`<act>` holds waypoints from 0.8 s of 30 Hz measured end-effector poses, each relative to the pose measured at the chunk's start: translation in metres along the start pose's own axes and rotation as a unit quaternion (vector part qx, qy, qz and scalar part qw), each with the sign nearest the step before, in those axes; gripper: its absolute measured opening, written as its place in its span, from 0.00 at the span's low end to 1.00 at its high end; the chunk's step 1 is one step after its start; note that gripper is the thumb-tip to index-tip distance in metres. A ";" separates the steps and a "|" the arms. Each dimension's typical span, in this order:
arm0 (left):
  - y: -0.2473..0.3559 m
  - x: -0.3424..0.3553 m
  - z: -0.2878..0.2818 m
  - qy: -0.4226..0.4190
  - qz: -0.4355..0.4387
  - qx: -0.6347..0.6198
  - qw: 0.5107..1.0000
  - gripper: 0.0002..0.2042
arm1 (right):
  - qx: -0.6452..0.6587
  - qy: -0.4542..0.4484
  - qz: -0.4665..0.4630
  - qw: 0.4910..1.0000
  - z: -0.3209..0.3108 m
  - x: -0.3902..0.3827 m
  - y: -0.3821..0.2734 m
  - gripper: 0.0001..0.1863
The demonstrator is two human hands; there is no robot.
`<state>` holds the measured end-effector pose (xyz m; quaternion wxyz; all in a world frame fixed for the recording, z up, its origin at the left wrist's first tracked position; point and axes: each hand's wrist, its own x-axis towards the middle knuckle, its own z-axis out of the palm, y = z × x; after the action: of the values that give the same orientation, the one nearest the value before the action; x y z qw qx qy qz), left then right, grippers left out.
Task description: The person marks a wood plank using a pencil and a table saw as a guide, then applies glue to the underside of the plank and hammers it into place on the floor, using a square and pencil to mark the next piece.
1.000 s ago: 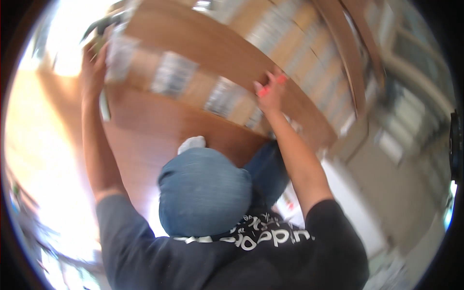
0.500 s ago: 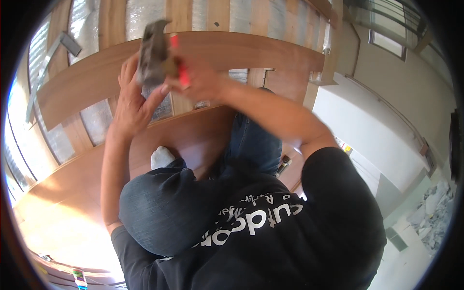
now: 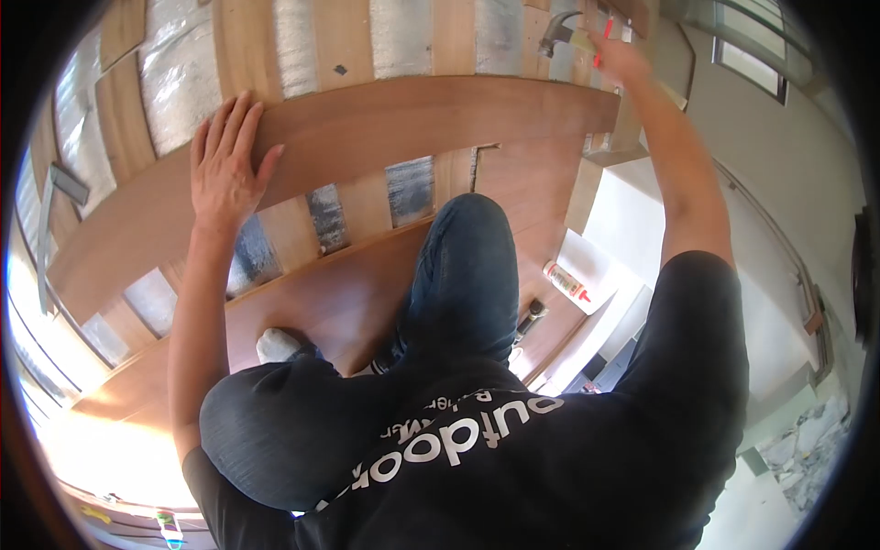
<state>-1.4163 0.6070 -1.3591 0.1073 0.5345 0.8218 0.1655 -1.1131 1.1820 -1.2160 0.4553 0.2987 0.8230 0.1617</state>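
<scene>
A long brown floorboard (image 3: 394, 110) lies loose across pale wooden battens. My left hand (image 3: 227, 170) rests flat on its left part, fingers spread over the far edge. Off to the far right, beyond the board's right end, my right hand (image 3: 625, 66) is closed around a claw hammer (image 3: 557, 35). The hammer's metal head points left. A thin red stick (image 3: 602, 44), its kind not clear, also shows at the right hand's fingers.
Silvery sheeting (image 3: 399, 37) shows between the battens (image 3: 344, 41). A metal carpenter's square (image 3: 46, 225) lies at the far left. Laid brown flooring (image 3: 321, 284) is under my legs. A white glue bottle with a red nozzle (image 3: 568, 284) lies right of my knee, near a dark-handled tool (image 3: 532, 316).
My right hand has swung the hammer from beside my left hand to the far right. My left hand now lies flat on the board. My knee and the glue bottle show more plainly.
</scene>
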 end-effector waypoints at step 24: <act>-0.005 0.001 0.015 -0.025 -0.019 -0.010 0.999 0.32 | 0.212 0.071 -0.036 0.974 0.087 0.041 0.042 0.22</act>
<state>-1.4152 0.6088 -1.3751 0.1359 0.5214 0.8274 0.1581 -1.0422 1.2400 -1.2669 0.3272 0.3462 0.8791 -0.0122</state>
